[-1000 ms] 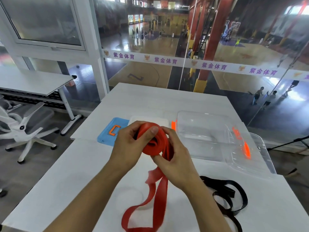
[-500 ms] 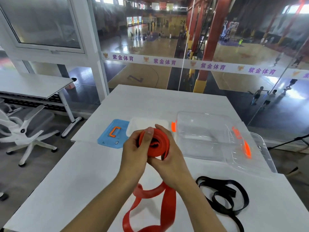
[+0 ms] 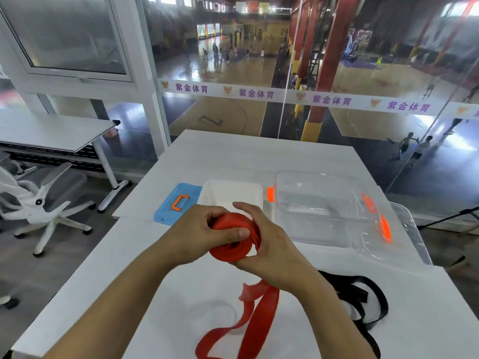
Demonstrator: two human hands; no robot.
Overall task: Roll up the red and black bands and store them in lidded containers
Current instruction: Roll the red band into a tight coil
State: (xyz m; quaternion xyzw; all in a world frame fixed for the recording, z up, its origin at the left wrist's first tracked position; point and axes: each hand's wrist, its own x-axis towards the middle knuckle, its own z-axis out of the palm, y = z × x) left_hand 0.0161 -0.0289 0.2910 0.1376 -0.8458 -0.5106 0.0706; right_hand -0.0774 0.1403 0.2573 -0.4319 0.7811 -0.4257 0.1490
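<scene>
Both hands hold the red band above the white table. Its upper part is wound into a thick roll between them. My left hand grips the roll from the left with the thumb across its face. My right hand cups it from the right and behind. The loose tail of the red band hangs down and lies looped on the table near the front edge. The black band lies unrolled on the table to the right, partly hidden by my right forearm.
Behind the hands stand a small white container with a blue lid beside it on the left. A large clear container with orange clips and its clear lid are at the right. Glass wall ahead; office chair at left.
The roll has grown thicker and the loose red tail on the table has shortened. Both hands have turned around the roll, my left thumb now lying across its front.
</scene>
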